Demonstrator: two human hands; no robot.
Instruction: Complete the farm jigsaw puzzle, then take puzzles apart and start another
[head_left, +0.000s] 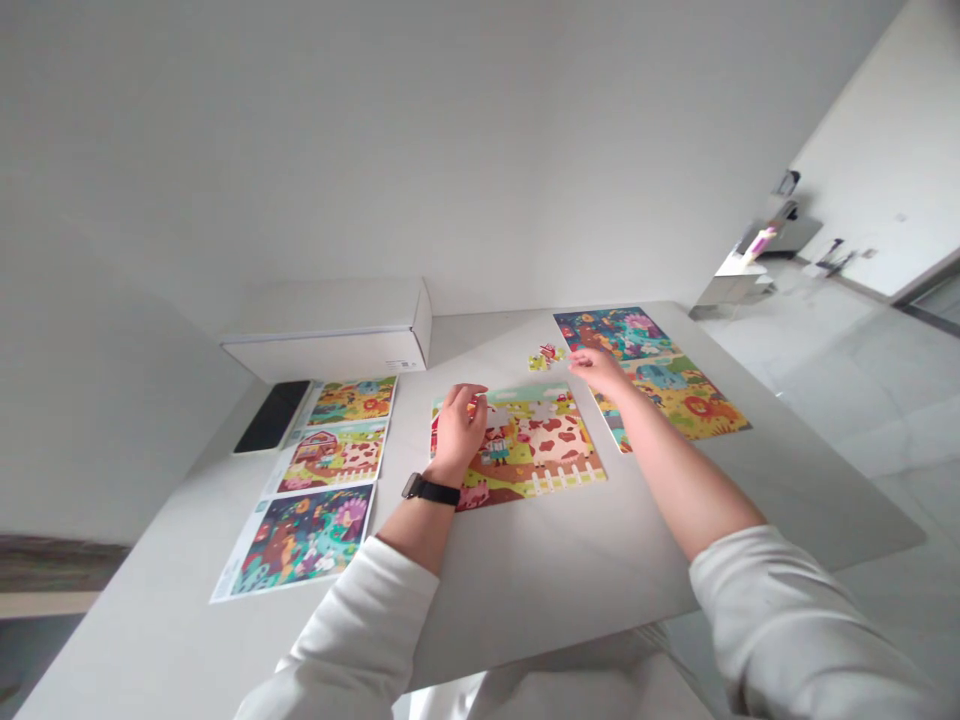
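Observation:
A farm jigsaw puzzle (559,440) lies on the table in front of me, showing a spotted cow, a farmer figure, a pig and a white fence. My left hand (459,425) is over its upper left part, fingers bent and thumb apart, with nothing visible in it; it hides part of the barn area. Beyond the puzzle's far edge is a small cluster of loose puzzle pieces (546,357). My right hand (596,370) is just right of them, fingertips pinched together beside a pale bit. Whether that bit is held or lying there is unclear.
Two more puzzle pictures, a night scene (615,333) and a lion scene (690,400), lie at the right. On the left are printed picture sheets (307,535), a black phone-like slab (272,416) and a long white box (330,330) against the wall.

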